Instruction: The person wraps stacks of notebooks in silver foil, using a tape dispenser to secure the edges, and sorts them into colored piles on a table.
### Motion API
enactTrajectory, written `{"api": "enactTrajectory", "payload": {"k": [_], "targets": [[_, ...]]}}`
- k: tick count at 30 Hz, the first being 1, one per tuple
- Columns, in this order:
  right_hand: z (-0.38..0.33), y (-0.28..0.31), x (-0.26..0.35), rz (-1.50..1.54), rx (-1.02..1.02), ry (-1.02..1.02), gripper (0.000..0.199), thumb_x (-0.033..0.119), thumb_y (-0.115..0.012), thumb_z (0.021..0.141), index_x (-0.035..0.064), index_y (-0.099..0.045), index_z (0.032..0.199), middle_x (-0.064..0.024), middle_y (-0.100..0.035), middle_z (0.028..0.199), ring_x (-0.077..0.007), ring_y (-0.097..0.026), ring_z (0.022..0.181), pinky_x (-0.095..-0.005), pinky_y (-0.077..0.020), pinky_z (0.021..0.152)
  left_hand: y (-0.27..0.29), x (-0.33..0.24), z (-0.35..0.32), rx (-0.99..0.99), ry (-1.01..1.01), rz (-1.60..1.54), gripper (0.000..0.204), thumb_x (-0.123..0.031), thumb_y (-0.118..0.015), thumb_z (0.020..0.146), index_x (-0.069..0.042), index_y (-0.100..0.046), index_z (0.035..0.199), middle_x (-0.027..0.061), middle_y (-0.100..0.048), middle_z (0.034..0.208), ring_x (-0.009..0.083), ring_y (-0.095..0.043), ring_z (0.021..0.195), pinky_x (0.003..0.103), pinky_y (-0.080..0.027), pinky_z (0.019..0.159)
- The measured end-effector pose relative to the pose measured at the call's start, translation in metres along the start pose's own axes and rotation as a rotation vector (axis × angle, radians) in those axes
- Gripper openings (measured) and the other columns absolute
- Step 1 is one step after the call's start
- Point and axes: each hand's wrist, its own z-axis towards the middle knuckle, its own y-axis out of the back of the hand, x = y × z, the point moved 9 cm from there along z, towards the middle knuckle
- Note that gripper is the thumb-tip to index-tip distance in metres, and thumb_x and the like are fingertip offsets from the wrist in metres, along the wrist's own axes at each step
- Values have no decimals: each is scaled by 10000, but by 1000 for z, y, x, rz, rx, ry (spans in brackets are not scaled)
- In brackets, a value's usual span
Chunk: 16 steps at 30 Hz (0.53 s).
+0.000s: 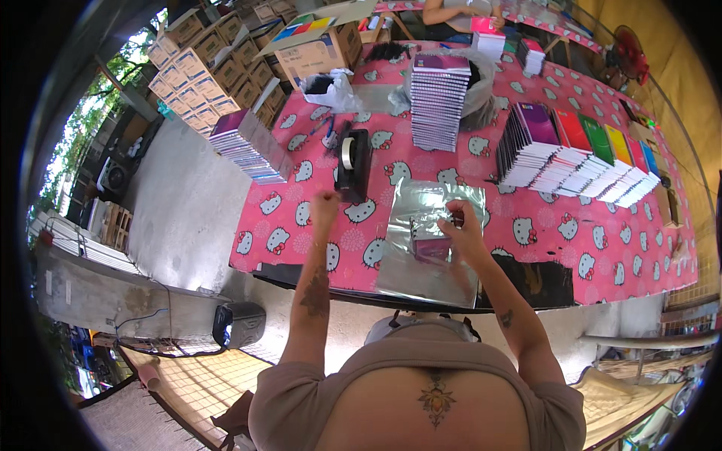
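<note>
Near the table's front edge lies a clear, glossy plastic sheet (402,279), with a small purple-covered notebook (432,250) on or under it; the glare hides which. My right hand (465,225) is over the notebook's far right part, fingers bent and thumb pinching the plastic there. To the left stands a black tape dispenser (353,177) carrying a roll of pale tape (347,152). My left hand (326,204) is closed beside the dispenser's near end, slightly blurred. Whatever its fingers may hold is too small to make out.
Tall notebook stacks stand behind (438,105) the sheet, at the left edge (252,146) and at right (575,154). Plastic bags (331,89) and an open carton (320,56) are at the far side. Another person's hand (481,10) is across the table. A pink patterned cloth (526,229) covers the table.
</note>
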Motion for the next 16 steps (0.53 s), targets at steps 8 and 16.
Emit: {"api": "enactTrajectory", "payload": {"k": [8, 16], "targets": [[-4, 8, -9, 71, -57, -16, 412, 48, -757, 822, 51, -541, 1173, -27, -507, 1084, -115, -503, 952, -276, -480, 820, -73, -251, -85, 896, -793, 90, 233, -230, -727, 829, -6, -721, 895, 134, -725, 833, 281, -710, 763, 383, -539, 677], [0, 5, -12, 75, -14, 37, 521, 54, -796, 790, 47, -526, 1235, -29, -528, 1109, -120, -527, 959, -309, -474, 851, -182, -252, -85, 1396, -932, 550, 268, -310, -734, 865, -42, -723, 881, 91, -727, 823, 224, -698, 756, 362, -528, 682]]}}
